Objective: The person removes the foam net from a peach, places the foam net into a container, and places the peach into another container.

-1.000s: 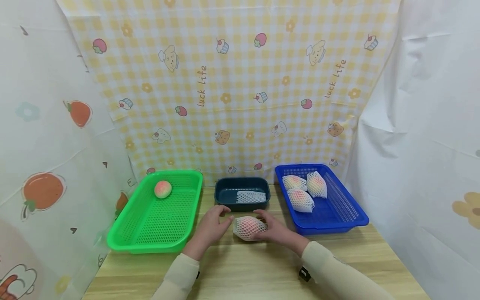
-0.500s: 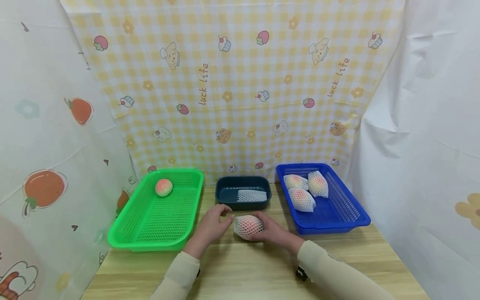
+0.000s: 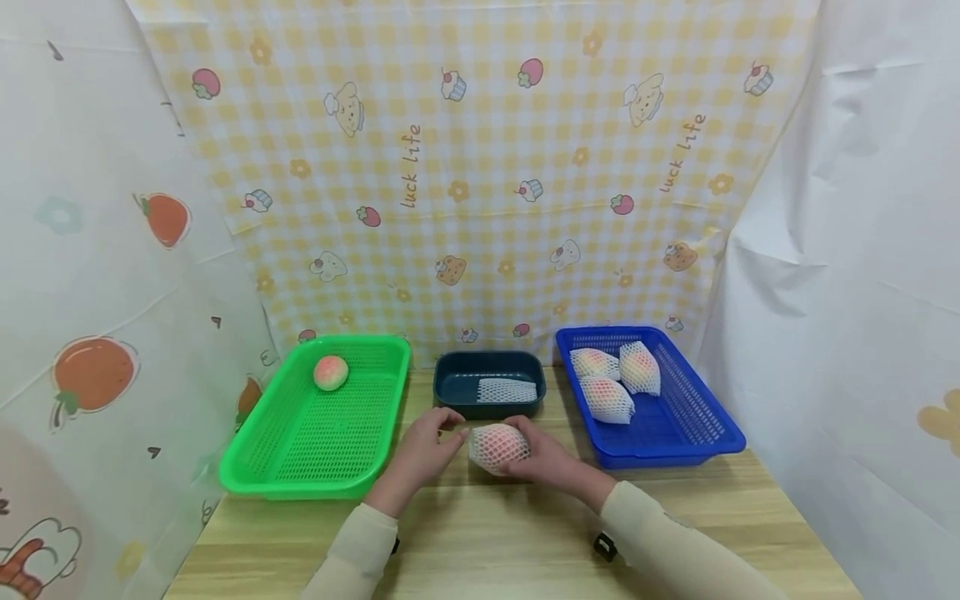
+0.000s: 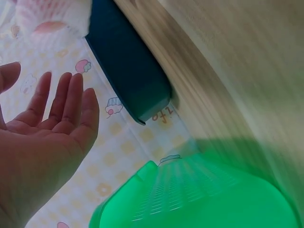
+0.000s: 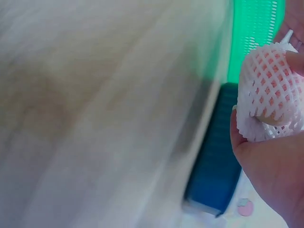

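A pink and cream peach (image 3: 498, 448) in a white foam net sleeve is held in my right hand (image 3: 546, 457), thumb on one side and fingers on the other. In the right wrist view the foam net (image 5: 268, 85) wraps the peach, with a bare patch of fruit at the near opening. My left hand (image 3: 427, 450) is just left of the peach, its fingers relaxed and spread with nothing between them. The left wrist view shows that palm (image 4: 52, 123) turned up, apart from the netted peach (image 4: 52, 19).
A green basket (image 3: 243, 454) at left holds one bare peach (image 3: 331, 372). Behind the hands stands a dark teal box (image 3: 457, 408) with white foam nets (image 3: 507, 390) inside. At right, a blue basket (image 3: 652, 454) contains several netted peaches (image 3: 607, 400).
My right hand has shifted its grip further over the netted peach, then lifted it slightly. My left hand stays in nearly the same place and pose.
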A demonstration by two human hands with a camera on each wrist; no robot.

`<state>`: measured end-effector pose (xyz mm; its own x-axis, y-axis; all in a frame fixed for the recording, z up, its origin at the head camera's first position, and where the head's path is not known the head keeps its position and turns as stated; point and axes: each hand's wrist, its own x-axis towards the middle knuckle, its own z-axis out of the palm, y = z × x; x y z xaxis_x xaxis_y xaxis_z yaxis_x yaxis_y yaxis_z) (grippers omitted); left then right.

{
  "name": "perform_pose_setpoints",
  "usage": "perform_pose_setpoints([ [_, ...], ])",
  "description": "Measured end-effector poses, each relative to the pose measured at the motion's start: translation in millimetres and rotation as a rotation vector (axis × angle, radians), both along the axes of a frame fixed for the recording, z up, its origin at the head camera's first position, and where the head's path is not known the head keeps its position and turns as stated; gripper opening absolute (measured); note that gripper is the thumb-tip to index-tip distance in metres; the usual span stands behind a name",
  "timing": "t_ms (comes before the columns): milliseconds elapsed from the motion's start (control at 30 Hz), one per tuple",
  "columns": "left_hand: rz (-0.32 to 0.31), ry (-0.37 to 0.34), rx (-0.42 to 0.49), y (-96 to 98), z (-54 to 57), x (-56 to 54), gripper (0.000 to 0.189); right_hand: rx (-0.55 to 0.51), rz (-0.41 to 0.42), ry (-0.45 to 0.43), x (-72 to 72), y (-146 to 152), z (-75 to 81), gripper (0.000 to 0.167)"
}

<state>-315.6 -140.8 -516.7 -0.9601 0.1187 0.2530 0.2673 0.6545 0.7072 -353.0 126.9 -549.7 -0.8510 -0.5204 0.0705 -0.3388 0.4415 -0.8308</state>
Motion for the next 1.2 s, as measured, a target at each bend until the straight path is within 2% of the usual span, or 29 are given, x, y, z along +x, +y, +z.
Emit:
perform_pose_setpoints([
  [133,-0.041,0.033,0.071,-1.0,1.5,0.1,0.005,-0.034,0.001,0.032,4.5,4.5,17.2,0.069],
  [267,-0.072,0.073,0.119,-0.5,7.6,2.9,0.006,-0.053,0.016,0.083,8.2,9.2,35.2,0.071],
  [433,-0.109,0.103,0.139,-0.1,14.2,5.6,0.008,-0.060,0.037,0.117,9.0,13.5,48.5,0.070],
  [800,-0.160,0.139,0.158,-0.1,19.2,6.9,0.013,-0.043,0.066,0.161,10.2,14.6,54.6,0.072],
  [933,-0.199,0.166,0.160,0.9,21.2,6.7,0.017,-0.023,0.079,0.188,10.6,14.4,55.6,0.071],
  [1200,-0.268,0.134,0.214,4.2,28.5,8.5,0.025,-0.003,0.093,0.190,11.4,15.0,57.6,0.073],
])
